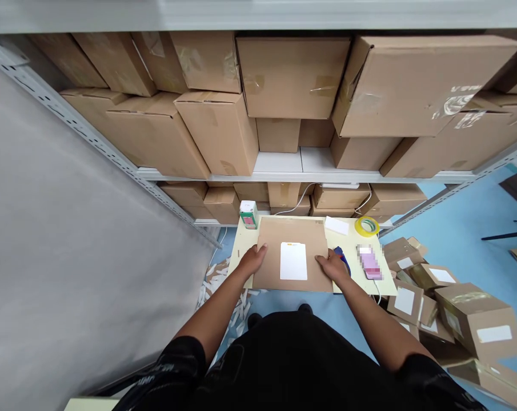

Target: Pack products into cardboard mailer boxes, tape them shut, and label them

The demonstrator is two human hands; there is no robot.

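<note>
A flat brown cardboard box (271,260) lies on a small cream table (350,234), with a white label (293,262) on its upper face. My left hand (253,260) grips the box's left edge, thumb on top. At the opposite edge, my right hand (333,265) holds on in the same way; the fingers of both hands are partly hidden. Just beyond my right hand rests a blue tool (340,251), partly covered, its kind unclear.
Yellow tape roll (367,226), phone (370,262) with a cable, white slip (336,225) and small green-white box (248,214) lie around the table. Shelves of cartons (296,77) rise ahead. Labelled boxes (472,317) pile on the right floor; paper strips (241,311) litter the left.
</note>
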